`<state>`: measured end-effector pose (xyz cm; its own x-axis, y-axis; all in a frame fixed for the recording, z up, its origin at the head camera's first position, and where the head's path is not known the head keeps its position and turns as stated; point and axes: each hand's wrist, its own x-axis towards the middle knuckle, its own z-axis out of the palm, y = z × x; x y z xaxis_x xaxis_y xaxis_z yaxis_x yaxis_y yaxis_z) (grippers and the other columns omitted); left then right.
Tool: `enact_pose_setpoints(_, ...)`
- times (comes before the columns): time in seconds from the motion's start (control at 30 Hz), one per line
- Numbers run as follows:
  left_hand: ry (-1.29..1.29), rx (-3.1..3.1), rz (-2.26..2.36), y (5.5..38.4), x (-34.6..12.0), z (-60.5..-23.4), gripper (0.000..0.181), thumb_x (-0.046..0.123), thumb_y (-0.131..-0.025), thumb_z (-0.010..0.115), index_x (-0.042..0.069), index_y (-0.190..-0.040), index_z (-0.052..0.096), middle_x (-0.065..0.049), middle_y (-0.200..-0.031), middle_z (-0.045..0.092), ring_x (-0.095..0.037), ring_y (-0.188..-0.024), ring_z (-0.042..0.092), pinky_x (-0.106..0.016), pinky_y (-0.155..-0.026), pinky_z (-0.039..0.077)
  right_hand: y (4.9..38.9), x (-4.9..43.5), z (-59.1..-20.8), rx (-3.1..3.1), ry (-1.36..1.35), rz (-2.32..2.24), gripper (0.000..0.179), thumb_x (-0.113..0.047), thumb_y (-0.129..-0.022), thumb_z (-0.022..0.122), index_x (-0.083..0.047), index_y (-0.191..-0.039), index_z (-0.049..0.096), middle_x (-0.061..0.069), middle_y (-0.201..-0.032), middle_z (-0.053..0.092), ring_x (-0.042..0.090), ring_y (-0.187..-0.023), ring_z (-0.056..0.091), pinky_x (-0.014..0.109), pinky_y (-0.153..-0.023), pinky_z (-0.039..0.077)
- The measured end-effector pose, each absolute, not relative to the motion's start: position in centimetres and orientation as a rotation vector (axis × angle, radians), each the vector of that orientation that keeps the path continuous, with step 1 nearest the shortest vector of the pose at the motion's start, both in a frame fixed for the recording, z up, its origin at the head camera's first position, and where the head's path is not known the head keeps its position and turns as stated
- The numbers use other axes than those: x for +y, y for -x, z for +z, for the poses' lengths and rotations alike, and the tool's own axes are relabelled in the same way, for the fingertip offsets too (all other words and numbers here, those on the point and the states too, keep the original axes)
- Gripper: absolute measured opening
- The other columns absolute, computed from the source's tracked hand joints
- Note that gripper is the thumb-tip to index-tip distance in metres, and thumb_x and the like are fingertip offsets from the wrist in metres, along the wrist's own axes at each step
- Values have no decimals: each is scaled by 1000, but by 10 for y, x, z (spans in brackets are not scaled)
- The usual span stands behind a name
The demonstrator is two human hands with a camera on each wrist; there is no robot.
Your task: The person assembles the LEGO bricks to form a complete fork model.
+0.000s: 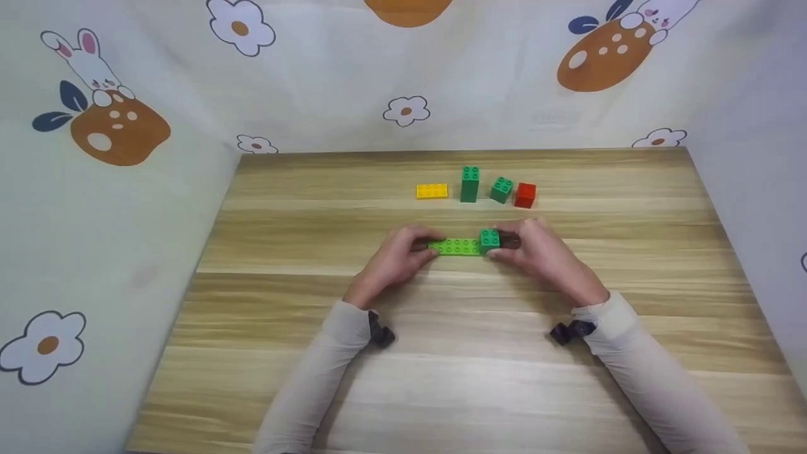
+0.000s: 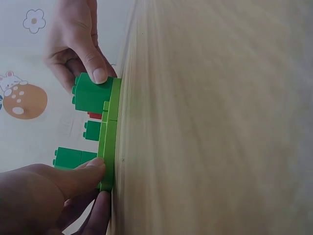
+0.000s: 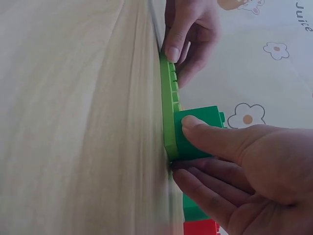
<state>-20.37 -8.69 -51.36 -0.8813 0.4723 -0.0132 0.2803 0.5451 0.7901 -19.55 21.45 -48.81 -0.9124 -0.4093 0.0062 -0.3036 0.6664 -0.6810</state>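
A long light-green building-block plate (image 1: 458, 247) lies on the table between the two hands. My left hand (image 1: 401, 252) pinches its left end between thumb and fingers. At the plate's right end sits a dark-green block (image 1: 490, 240) with studs on top. My right hand (image 1: 536, 255) grips this block, its thumb (image 3: 191, 121) against the near side. In the right wrist view the block (image 3: 200, 132) stands on the light-green plate (image 3: 168, 107); the fingers behind it are partly hidden.
Behind the plate stand a yellow flat brick (image 1: 432, 191), a tall green stack (image 1: 470, 185), a small green block (image 1: 502, 190) and a red block (image 1: 525, 195). A printed cloth (image 1: 328, 82) hangs along the table's back edge.
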Motion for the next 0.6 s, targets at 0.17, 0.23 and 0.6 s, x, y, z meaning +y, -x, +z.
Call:
enact_pose_setpoints(0.17, -629, 2557, 1239, 204, -86, -513, 32, 11, -102, 76, 13, -133, 77, -6, -136, 76, -18, -127, 71, -35, -114, 56, 195, 215, -491, 2744, 558, -1036, 44, -20, -90, 91, -5, -130, 77, 13, -117, 81, 23, -98, 72, 47, -93, 66)
enact_pose_setpoints(0.23, -626, 2558, 1233, 204, -85, -513, 32, 11, -102, 76, 13, -134, 77, -5, -136, 76, -17, -127, 71, -35, -114, 56, 195, 215, -492, 2743, 547, -1031, 45, -20, -90, 90, -4, -131, 76, 14, -118, 80, 25, -100, 73, 48, -94, 65)
enact_pose_setpoints(0.6, -617, 2567, 1235, 204, -87, -513, 32, 12, -102, 76, 13, -133, 77, -6, -135, 76, -18, -127, 71, -36, -114, 56, 198, 214, -495, 2633, 539, -1064, 58, -37, -92, 89, -14, -141, 69, 4, -127, 74, 23, -107, 66, 49, -104, 60)
